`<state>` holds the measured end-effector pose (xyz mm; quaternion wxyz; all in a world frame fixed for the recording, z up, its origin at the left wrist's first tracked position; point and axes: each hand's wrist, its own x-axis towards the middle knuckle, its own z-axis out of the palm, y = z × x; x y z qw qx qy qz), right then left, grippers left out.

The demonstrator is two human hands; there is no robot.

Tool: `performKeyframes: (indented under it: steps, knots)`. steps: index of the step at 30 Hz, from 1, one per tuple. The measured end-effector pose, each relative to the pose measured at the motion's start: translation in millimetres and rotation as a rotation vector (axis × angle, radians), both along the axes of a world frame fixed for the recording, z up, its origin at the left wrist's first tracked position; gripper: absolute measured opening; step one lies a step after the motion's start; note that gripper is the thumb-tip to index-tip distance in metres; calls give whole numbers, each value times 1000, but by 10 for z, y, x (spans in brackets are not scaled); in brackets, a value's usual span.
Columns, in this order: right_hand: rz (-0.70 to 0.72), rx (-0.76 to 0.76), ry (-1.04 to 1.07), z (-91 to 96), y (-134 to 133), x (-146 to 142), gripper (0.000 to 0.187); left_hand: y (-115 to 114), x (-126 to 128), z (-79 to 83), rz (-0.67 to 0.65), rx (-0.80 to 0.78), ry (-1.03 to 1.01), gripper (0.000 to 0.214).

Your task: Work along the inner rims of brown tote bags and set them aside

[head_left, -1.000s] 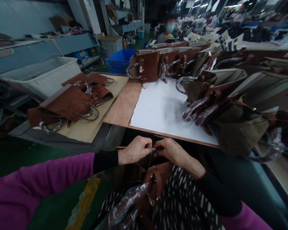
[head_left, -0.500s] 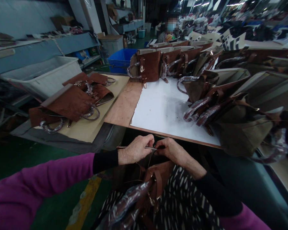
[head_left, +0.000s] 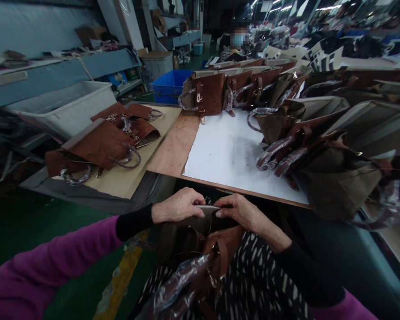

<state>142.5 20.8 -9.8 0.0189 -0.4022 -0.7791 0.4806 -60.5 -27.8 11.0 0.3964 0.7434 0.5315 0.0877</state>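
Note:
A brown handbag [head_left: 228, 240] lies on my lap, its opening towards the table and its plastic-wrapped handles [head_left: 182, 280] towards me. My left hand [head_left: 182, 205] pinches the far edge of the bag's opening between thumb and fingers. Close beside it, my right hand [head_left: 242, 214] grips the same edge, thumb inside the opening. A stretch of the pale edge shows between the two hands. Brown straps with gold-coloured metal fittings hang on the bag's near side. The lower part of the bag is hidden by the handles and dark shadow.
A table with a white sheet [head_left: 222, 149] stands ahead, with several brown handbags [head_left: 209, 93] along its back and right side. More handbags [head_left: 95, 142] lie on a board at left. Behind are a blue bin [head_left: 171, 84], a pale tub [head_left: 70, 104] and a masked person [head_left: 235, 53].
My left hand has slid a little left along the bag's edge, widening the gap between my hands. My right hand stays nearly in place, its thumb now showing. The view has shifted slightly.

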Motion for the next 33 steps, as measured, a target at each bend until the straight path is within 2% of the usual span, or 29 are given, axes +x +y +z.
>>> performKeyframes:
  steps: [5,7,9,12,17,22,25,28,30,33]
  knots:
    - [28,82,-79,55,-20,-10,20,-33,13,-67,-46,157,39,14]
    - [31,87,-83,64,-28,-17,20,-22,7,-86,-11,91,6,14]
    - [32,83,-79,66,-31,-30,20,7,-6,-99,14,-39,-57,16]
    - [17,64,-80,56,-29,-48,19,68,-18,-97,4,-200,-135,19]
    - [-21,-10,-40,0,-21,-34,19,136,27,-8,1,-257,-112,20]
    - [-40,-20,-20,-15,-28,-27,17,165,135,85,-70,-173,-4,16]
    - [-41,-12,15,-32,-31,-49,17,180,217,77,-110,-78,80,19]
    - [-44,-46,69,-40,-32,-41,15,186,257,58,-179,-32,74,24]
    - [-51,-92,91,4,-39,7,23,179,243,73,-199,-26,27,25]
    - [-102,-131,43,177,-74,127,51,148,174,181,-159,-29,-32,24]
